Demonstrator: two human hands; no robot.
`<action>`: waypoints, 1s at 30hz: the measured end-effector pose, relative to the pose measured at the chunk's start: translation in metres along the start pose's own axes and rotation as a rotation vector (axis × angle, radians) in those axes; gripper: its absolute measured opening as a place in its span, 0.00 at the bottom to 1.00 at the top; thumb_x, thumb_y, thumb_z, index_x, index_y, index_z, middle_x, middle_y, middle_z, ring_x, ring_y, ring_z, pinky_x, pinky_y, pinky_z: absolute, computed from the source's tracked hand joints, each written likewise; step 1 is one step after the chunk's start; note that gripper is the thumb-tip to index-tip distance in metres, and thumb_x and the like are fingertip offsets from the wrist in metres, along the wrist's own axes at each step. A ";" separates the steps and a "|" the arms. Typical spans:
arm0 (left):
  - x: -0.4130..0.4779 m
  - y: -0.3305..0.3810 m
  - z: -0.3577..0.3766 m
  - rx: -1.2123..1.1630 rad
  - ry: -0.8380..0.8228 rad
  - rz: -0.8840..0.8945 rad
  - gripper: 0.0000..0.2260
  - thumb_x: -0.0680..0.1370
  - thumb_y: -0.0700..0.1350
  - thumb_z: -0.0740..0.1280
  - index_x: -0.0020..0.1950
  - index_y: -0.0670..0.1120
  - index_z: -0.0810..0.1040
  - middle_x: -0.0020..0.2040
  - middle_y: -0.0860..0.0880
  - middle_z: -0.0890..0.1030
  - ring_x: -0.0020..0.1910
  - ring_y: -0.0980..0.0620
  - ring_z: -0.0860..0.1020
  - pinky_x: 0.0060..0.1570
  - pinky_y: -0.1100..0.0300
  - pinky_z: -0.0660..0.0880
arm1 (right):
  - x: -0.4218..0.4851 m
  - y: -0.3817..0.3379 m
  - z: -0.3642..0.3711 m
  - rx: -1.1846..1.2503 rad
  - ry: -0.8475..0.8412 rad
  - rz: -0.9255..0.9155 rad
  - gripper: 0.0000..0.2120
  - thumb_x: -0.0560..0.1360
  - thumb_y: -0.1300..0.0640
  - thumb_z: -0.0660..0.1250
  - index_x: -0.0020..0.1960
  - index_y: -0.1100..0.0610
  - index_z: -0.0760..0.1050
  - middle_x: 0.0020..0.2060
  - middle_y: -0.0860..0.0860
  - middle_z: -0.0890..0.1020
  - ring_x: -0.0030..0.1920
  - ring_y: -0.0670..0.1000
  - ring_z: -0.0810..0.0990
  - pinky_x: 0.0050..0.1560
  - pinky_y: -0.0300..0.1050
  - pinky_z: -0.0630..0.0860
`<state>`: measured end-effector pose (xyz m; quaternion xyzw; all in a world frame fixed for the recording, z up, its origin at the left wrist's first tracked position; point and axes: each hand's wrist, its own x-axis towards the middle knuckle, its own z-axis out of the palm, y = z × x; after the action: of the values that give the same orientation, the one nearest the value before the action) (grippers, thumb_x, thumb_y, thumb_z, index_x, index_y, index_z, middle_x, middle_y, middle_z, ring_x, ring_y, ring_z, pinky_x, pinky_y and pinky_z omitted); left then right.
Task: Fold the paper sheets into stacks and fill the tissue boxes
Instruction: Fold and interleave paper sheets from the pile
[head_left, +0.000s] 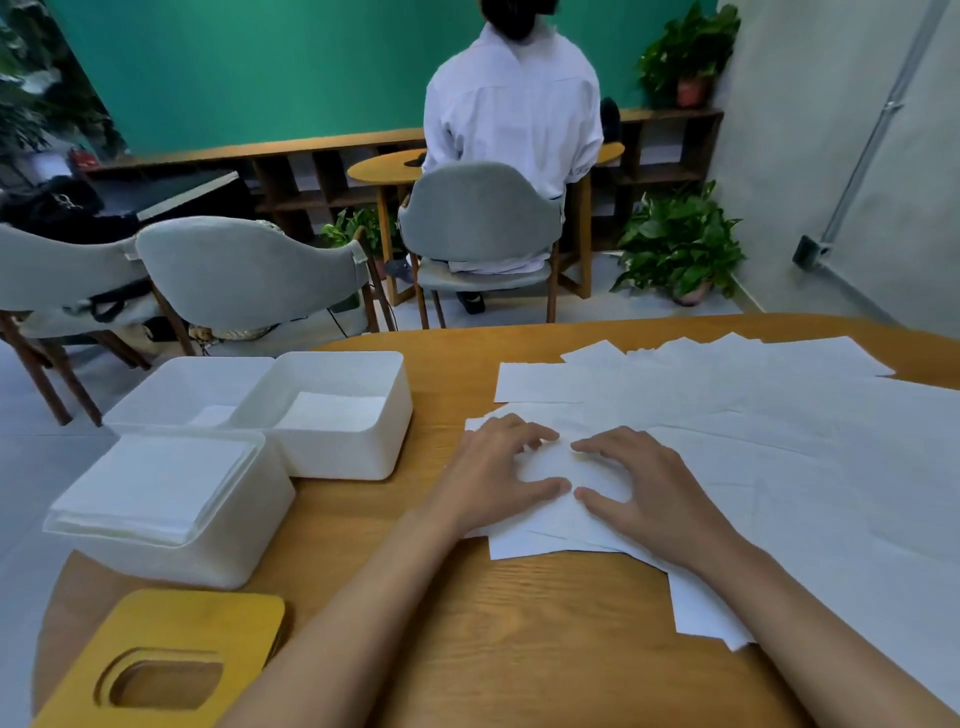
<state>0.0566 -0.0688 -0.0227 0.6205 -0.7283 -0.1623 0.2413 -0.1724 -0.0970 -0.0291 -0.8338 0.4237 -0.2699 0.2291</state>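
Observation:
My left hand (498, 467) and my right hand (639, 483) press side by side on a small folded white paper sheet (566, 478) at the table's middle, fingers spread and nearly touching. Many loose white sheets (779, 441) cover the right half of the wooden table (519, 623). At the left stand three white plastic tissue boxes: the near one (171, 545) is filled with folded paper to its rim, the far right one (343, 457) holds a low stack at its bottom, and the far left one (176, 389) shows a little paper inside.
A yellow wooden lid (156, 649) with an oval slot lies at the near left table edge. Beyond the table are grey chairs (249, 270), a seated person in white (514, 104) facing away, potted plants (680, 244) and a low shelf.

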 end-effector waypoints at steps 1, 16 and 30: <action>0.001 0.000 0.004 -0.009 0.020 -0.012 0.27 0.71 0.70 0.71 0.68 0.62 0.78 0.56 0.62 0.78 0.57 0.61 0.76 0.64 0.48 0.74 | -0.002 0.002 0.001 0.005 0.009 0.002 0.21 0.75 0.48 0.77 0.67 0.45 0.79 0.60 0.38 0.78 0.63 0.43 0.75 0.63 0.46 0.75; -0.021 0.009 0.016 -0.326 0.288 0.129 0.23 0.72 0.32 0.71 0.62 0.52 0.83 0.58 0.58 0.81 0.60 0.53 0.79 0.52 0.62 0.77 | -0.016 0.007 0.006 -0.120 0.135 -0.049 0.32 0.71 0.41 0.77 0.73 0.46 0.74 0.69 0.39 0.75 0.70 0.41 0.69 0.62 0.36 0.67; -0.021 0.017 0.004 -0.852 0.326 -0.053 0.12 0.80 0.47 0.74 0.49 0.37 0.85 0.45 0.36 0.84 0.41 0.49 0.79 0.40 0.60 0.73 | -0.017 -0.024 -0.026 0.808 0.287 0.099 0.24 0.75 0.59 0.75 0.67 0.47 0.72 0.48 0.52 0.88 0.48 0.50 0.87 0.46 0.41 0.83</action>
<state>0.0427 -0.0458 -0.0202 0.5017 -0.5329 -0.3537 0.5825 -0.1838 -0.0741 0.0010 -0.6097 0.3510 -0.5162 0.4884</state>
